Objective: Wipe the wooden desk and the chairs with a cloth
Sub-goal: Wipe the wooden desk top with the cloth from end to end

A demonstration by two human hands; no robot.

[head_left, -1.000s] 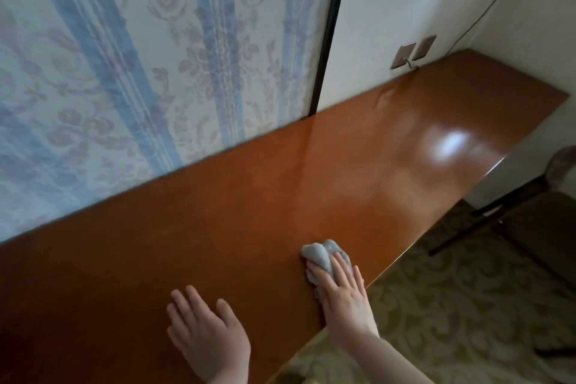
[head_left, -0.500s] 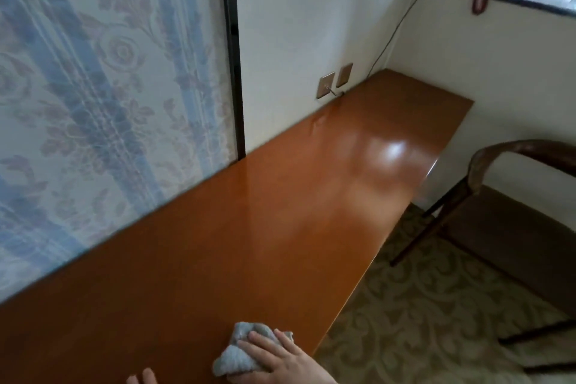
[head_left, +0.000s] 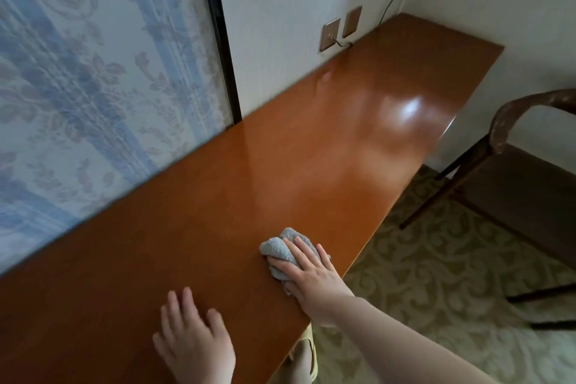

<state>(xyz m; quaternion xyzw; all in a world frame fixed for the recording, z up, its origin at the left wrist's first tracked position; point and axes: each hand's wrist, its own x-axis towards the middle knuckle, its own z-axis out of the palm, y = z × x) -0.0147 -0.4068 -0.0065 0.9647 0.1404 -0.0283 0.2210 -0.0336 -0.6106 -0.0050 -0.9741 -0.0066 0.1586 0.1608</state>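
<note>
A long glossy wooden desk runs from the lower left to the far right corner along the wall. My right hand lies flat with straight fingers on a crumpled grey cloth, pressing it onto the desk near the front edge. My left hand rests palm down on the bare desk top, to the left of the cloth and nearer to me, holding nothing. A dark wooden chair with a curved backrest and brown seat stands at the right, beyond the desk's front edge.
A blue-and-white patterned curtain hangs behind the desk on the left. Two wall plates and a cable sit above the desk's far part. Patterned carpet covers the floor to the right.
The view swung up and came back down. My right hand with the cloth now lies farther out on the desk, and my left hand is back in full view.
</note>
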